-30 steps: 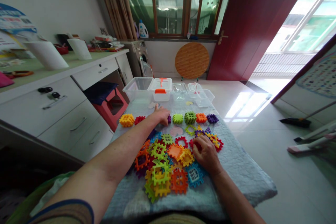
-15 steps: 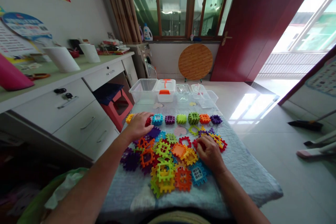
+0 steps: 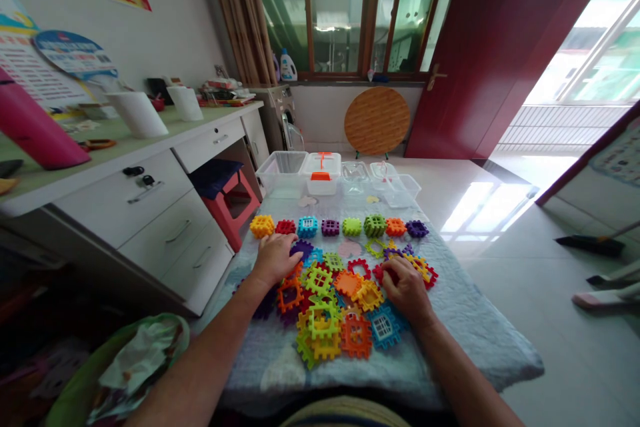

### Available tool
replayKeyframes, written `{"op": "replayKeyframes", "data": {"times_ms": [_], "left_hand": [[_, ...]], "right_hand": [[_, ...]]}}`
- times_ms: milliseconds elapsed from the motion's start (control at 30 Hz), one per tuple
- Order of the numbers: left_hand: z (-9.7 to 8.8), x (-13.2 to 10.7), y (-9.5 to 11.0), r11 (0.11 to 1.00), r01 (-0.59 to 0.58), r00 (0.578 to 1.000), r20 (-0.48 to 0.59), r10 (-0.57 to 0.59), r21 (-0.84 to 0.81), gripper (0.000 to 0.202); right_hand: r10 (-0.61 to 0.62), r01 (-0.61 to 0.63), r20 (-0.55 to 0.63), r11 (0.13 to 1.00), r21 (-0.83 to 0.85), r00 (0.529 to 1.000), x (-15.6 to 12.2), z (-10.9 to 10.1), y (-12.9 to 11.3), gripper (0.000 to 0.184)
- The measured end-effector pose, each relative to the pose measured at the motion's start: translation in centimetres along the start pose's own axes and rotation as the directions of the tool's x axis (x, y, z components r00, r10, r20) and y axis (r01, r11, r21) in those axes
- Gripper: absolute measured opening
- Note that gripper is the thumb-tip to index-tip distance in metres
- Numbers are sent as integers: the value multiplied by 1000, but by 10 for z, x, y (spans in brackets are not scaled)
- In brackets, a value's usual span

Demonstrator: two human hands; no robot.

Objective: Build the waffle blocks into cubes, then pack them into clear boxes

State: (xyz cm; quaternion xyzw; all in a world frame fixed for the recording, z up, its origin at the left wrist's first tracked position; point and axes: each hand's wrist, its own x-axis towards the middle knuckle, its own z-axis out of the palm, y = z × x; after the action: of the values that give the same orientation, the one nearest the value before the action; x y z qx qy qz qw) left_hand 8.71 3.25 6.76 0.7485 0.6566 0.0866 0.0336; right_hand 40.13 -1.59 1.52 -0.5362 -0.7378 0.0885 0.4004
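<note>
R hand part-hides red pc, grip unclear; L hand: palm hidden; pink cylinder cut off

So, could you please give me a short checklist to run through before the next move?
1. Row of eight coloured stacks unobstructed from this view: ok; all eight show.
2. Left hand clear of the red stack: cannot tell; it is just in front, contact unclear.
3. Right hand free of pieces: cannot tell; its curled fingers are among pieces at the pile's right.
4. Loose pieces separated by colour: not ok; mixed colours overlap.
5. Box with the orange handle beyond the row: ok.
</note>
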Motion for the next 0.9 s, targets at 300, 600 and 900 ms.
{"op": "replayKeyframes", "data": {"times_ms": [300,600,900], "left_hand": [[-1,3,9,997,6,999,-38,-9,-81,34],[-5,2,15,949,-63,995,-93,35,-309,5],[-22,-9,52,901,-254,941,-304,147,-351,8]], "right_hand": [[11,-11,7,1000,4,1000,0,-2,-3,12],[5,-5,10,1000,15,1000,1,-1,-2,11],[12,-12,24,1000,17,1000,1,-2,-3,11]]}}
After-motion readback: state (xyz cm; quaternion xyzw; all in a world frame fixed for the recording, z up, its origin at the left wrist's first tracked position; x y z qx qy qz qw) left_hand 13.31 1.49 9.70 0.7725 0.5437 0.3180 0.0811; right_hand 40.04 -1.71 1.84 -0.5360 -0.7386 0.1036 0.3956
